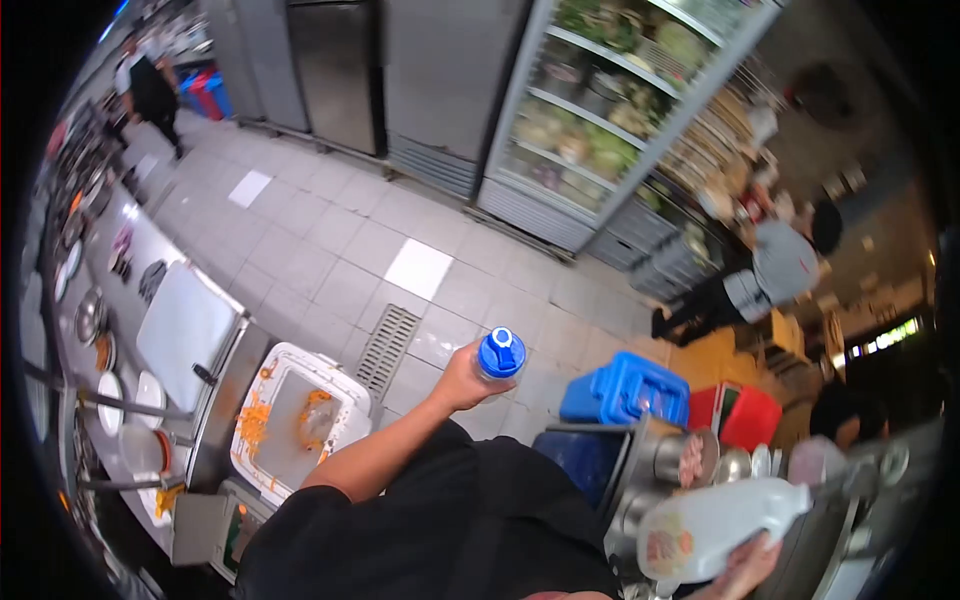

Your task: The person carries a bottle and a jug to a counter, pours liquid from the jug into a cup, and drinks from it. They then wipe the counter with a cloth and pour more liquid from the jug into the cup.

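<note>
- Because the bottle (pixel 487 374) is narrow enough to wrap, left fingers (pixel 497 387) are closed round its body, below the blue lid (pixel 503 358); lid top unobstructed, probably why the grip sits low.
- Bottle looks roughly upright, lid facing the camera, held out in front of the torso.
- Right fingers (pixel 765 552) grasp the big whitish jug (pixel 715 520) at its side, likely by the handle since it's bulky; exact finger wrap partly hidden, can't tell.
- Jug lies lengthwise across the view, neck pointing away from the body; label faces the camera. Fill level unclear.
- Bottle and jug well apart, one per hand, so neither grip crowds the other.
- Just beyond the jug from right fingers: metal pot (pixel 668 458) and bowl (pixel 711 453) with pinkish pieces.
- Between the two hands, farther out: blue container (pixel 630 388).
- Left of left fingers: white bin (pixel 362 392) with orange scraps (pixel 252 425), open-topped, presumably for easy dropping-in.
</note>
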The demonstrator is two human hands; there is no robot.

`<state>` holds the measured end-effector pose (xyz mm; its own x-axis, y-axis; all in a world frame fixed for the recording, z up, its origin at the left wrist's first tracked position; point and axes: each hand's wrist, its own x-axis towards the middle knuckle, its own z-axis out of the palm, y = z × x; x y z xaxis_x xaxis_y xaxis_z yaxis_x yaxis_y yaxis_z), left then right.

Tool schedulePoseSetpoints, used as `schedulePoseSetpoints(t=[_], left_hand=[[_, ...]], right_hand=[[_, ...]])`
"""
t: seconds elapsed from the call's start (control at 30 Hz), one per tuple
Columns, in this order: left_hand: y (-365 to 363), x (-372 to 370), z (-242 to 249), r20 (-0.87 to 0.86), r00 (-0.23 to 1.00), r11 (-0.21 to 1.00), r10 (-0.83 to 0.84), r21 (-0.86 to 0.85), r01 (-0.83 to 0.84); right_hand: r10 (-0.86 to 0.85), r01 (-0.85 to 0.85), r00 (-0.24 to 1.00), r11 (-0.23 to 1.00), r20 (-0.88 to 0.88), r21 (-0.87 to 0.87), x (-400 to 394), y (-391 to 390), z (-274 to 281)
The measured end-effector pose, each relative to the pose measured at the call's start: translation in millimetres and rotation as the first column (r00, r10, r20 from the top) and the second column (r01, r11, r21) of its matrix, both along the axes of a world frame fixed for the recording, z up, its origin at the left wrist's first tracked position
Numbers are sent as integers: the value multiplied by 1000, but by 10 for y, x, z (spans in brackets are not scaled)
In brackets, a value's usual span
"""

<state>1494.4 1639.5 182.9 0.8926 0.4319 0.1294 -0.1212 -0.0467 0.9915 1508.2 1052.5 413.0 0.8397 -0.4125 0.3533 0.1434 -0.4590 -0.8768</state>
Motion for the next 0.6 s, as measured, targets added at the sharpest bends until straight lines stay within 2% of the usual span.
schedulePoseSetpoints(t=[0.03,0.07,0.1,0.13,0.17,0.2,0.27,0.33,0.4,0.47,0.5,0.53,0.6], left_hand=[[210,-17,59,-25,1000,1000,9,13,-9],[401,-48,88,-50,999,1000,21,22,-20],[596,-54,34,-62,996,997,65,34,-63],[782,-76,12,-69,991,993,113,28,-111],[962,-94,-12,-94,982,986,161,56,-157],[1154,-97,-32,-116,970,975,212,88,-203],[1489,-147,-122,-120,934,941,337,86,-328],[1789,-197,-255,-127,880,889,457,92,-449],[2059,-237,-392,-179,798,816,576,77,-573],[2312,-247,-360,-202,718,738,666,40,-674],[2410,-262,-328,-219,635,664,741,97,-741],[2533,-265,-251,-226,545,582,808,156,-798],[2763,-299,-170,-171,430,460,887,225,-859]], right_hand=[[28,-31,997,999,-73,-33,313,370,-220],[181,-183,975,983,-132,-4,590,691,-469],[173,-191,972,976,-158,-108,859,1174,-626],[272,-301,946,939,-176,-168,1090,1640,-730],[402,-417,892,908,-206,-38,1366,1977,-924],[437,-444,859,895,-267,37,1623,2338,-1093],[627,-623,723,774,-291,118,2223,2856,-1473],[713,-708,648,693,-267,135,2866,3439,-1955],[792,-785,561,602,-242,149,3293,4167,-2095],[780,-857,491,512,-387,-56,3386,5139,-1798],[866,-893,400,442,-301,87,3725,5396,-2144],[890,-912,357,398,-284,101,3837,5825,-2116],[905,-950,302,311,-300,-20,3978,6607,-2061]])
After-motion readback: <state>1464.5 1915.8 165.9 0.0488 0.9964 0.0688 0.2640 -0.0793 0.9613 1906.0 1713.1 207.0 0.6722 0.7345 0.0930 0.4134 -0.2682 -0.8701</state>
